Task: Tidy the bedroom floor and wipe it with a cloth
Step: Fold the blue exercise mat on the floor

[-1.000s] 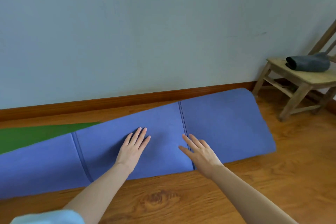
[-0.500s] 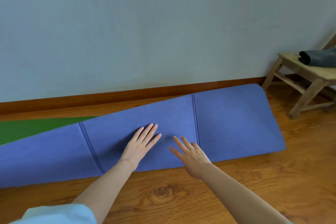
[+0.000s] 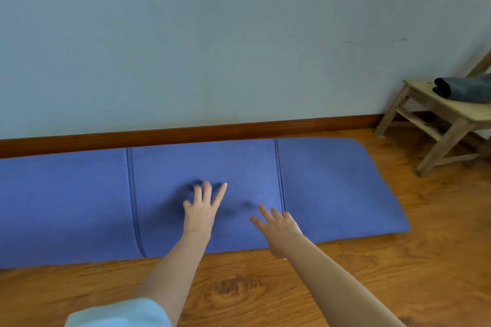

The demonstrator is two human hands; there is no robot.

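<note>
Nearest us is the orange-brown wood-grain floor (image 3: 398, 273). Beyond it, our left hand (image 3: 201, 214) and right hand (image 3: 279, 228) reach over the folded blue foam mat (image 3: 332, 188), each grip spread with straight fingers, holding nothing. The mat lies along the brown skirting board (image 3: 186, 135). At two o'clock, a rolled dark grey cloth (image 3: 463, 89) rests on a pale wooden stool (image 3: 438, 125).

Probably a home: wooden floor (image 3: 398, 287), skirting board (image 3: 186, 135), small wooden chair (image 3: 446, 117).
</note>
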